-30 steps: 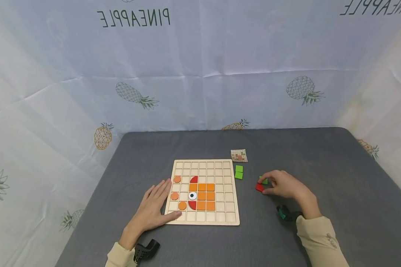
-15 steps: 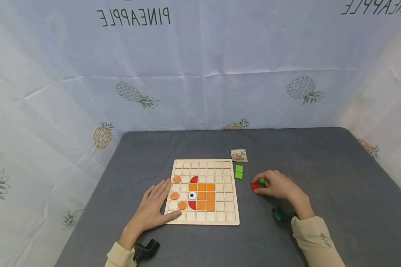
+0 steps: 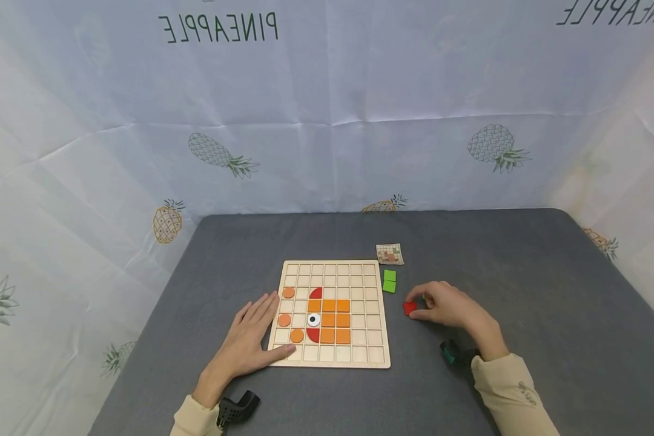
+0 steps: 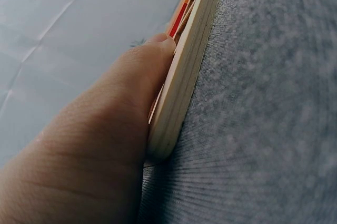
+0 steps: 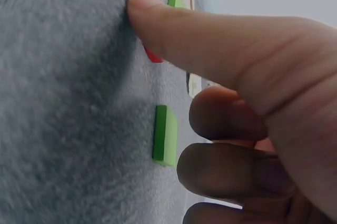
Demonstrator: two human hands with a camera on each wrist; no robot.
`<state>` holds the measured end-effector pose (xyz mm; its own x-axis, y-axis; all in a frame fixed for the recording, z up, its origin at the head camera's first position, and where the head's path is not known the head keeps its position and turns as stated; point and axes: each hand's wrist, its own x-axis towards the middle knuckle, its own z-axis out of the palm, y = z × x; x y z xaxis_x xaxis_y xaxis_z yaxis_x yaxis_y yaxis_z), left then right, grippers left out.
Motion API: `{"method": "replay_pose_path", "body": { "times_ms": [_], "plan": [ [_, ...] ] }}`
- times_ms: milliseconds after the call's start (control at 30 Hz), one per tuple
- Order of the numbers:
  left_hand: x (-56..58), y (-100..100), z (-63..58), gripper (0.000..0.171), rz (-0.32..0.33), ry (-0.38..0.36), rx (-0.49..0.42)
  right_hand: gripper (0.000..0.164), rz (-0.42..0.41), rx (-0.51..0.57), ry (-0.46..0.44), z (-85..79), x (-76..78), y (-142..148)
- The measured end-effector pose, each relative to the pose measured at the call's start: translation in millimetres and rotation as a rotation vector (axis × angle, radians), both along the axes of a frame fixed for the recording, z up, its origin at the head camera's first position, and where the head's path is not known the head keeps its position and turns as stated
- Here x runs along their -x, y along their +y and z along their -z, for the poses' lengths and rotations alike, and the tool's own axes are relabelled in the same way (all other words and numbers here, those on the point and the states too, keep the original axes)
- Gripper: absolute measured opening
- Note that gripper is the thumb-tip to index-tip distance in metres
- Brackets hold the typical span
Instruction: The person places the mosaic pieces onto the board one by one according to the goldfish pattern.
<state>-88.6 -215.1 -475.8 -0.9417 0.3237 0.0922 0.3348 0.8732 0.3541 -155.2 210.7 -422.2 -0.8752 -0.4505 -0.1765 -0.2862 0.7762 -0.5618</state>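
Note:
A wooden grid board (image 3: 362, 356) lies on the table with several orange squares, orange discs, two red quarter-round pieces and an eye piece in its cells. My left hand (image 3: 245, 339) rests with fingers spread along the board's left edge, its thumb over the near corner. In the left wrist view the thumb (image 4: 121, 87) presses the board's rim (image 4: 181, 81). Right of the board, my right hand (image 3: 449, 307) pinches a red tile (image 3: 409, 308) between thumb and index finger, low over the table. A green tile (image 5: 166, 137) lies under that hand, mostly hidden in the head view.
Two green tiles (image 3: 389, 281) lie beside the board's right edge. Behind them is a small pattern card (image 3: 389, 254). The grey table (image 3: 501, 242) runs back to a pineapple-printed cloth (image 3: 327, 163).
My right hand has moved left with the red tile, away from the green tile beside it and closer to the board. The left hand stays in place.

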Motion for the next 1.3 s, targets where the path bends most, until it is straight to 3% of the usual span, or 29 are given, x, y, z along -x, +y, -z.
{"method": "replay_pose_path", "body": {
  "times_ms": [500, 1000, 1300],
  "plan": [
    [0.3, 0.3, 1.1, 0.104, -0.003, 0.007, 0.006, 0.026, -0.054, -0.012, 0.039, 2.3, -3.4, -13.8],
    [1.4, 0.7, 0.7, 0.102, -0.011, -0.007, 0.006, 0.028, -0.033, -0.136, 0.067, 2.2, -7.6, -33.2],
    [0.8, 1.1, -1.0, 0.101, -0.01, -0.013, 0.001, 0.027, -0.014, -0.145, 0.059, 0.2, -7.0, -32.7]
  ]
}}
